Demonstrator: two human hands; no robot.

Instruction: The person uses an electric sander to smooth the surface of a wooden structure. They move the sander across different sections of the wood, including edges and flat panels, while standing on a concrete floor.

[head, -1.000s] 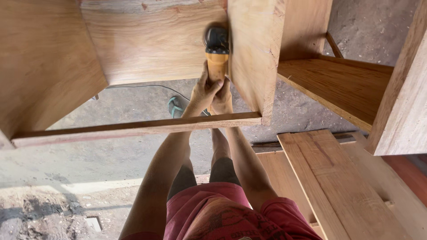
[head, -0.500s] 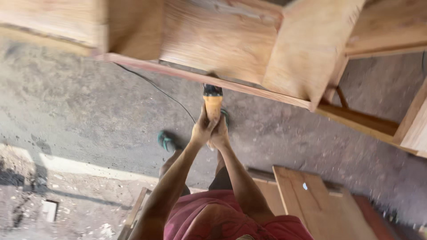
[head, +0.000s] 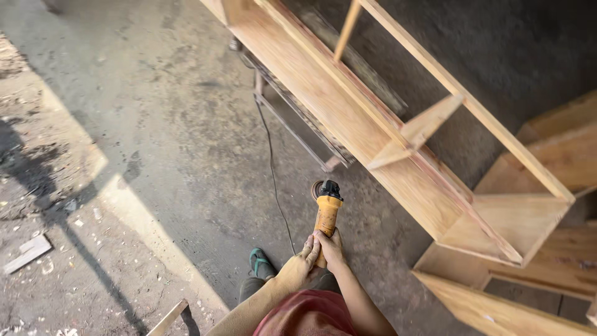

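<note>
The left hand [head: 297, 267] and the right hand [head: 331, 247] are both wrapped tight around the back end of a yellow angle grinder [head: 326, 211]. The grinder points away from the person, out over the dusty concrete floor [head: 155, 137]. Its black cord [head: 272, 168] runs across the floor. Just to the right stands a long wooden shelf frame [head: 398, 137]. A teal sandal [head: 260, 262] is below the hands.

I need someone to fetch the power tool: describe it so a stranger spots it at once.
Start at the long wooden shelf frame crossing the concrete floor. Below it, both hands grip an angle grinder: the only yellow-orange thing, black-headed, trailing a thin black cord.
</note>
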